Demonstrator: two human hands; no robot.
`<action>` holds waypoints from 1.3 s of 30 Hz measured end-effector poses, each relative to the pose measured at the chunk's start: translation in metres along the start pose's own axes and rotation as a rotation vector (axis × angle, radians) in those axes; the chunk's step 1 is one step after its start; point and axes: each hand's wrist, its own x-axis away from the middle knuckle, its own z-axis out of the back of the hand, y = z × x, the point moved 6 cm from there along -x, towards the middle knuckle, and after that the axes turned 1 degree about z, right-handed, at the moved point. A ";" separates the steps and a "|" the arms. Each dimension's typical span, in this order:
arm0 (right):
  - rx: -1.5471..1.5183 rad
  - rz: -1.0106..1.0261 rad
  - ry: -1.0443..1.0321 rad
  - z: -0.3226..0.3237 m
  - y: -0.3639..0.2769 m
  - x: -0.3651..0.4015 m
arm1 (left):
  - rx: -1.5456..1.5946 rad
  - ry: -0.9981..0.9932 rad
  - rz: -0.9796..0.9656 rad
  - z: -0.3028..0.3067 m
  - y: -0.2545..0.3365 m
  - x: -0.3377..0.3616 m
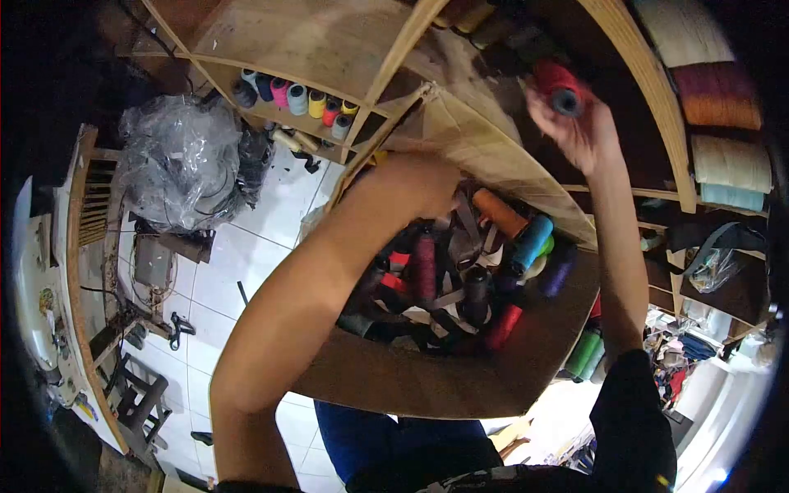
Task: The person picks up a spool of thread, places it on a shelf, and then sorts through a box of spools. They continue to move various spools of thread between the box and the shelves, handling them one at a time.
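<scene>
Shelves [271,66] rise beyond the fingers of both hands, one compartment holding a row of small colored spools [296,99]; larger spools [731,160] sit to the right of the right hand [582,135]. Crumpled clear plastic [185,164] lies left of the left arm [288,304]. An open cardboard box [436,378] is in front of the body, and its raised flap [493,148] stands between the two hands. Below and right of the left fingers, an orange spool [499,214], a blue spool [532,245] and a black spool [476,296] lie jumbled among dark strips in the box. The left hand [444,185] reaches into the box, but whether its fingers are apart or together cannot be told. The red spool [559,82] is up by the shelves, clamped in the right fingers [540,111], its end facing the camera.
</scene>
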 end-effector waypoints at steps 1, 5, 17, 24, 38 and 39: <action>0.070 0.063 0.112 0.002 -0.004 -0.008 | -0.035 -0.010 0.122 -0.009 0.001 0.005; 0.024 -0.020 0.139 0.055 0.017 -0.081 | -0.291 -0.345 0.190 -0.067 0.011 0.009; 0.929 0.209 0.397 0.079 -0.027 -0.119 | -0.079 -0.154 0.158 -0.034 0.018 0.004; 1.470 0.391 0.355 0.056 -0.046 -0.136 | 0.021 0.314 0.006 0.007 0.005 0.004; 1.814 0.425 0.422 0.051 -0.043 -0.157 | 0.157 0.207 0.013 0.031 -0.011 0.000; 1.822 0.425 0.435 0.054 -0.043 -0.154 | 0.161 0.261 0.021 0.028 -0.013 -0.002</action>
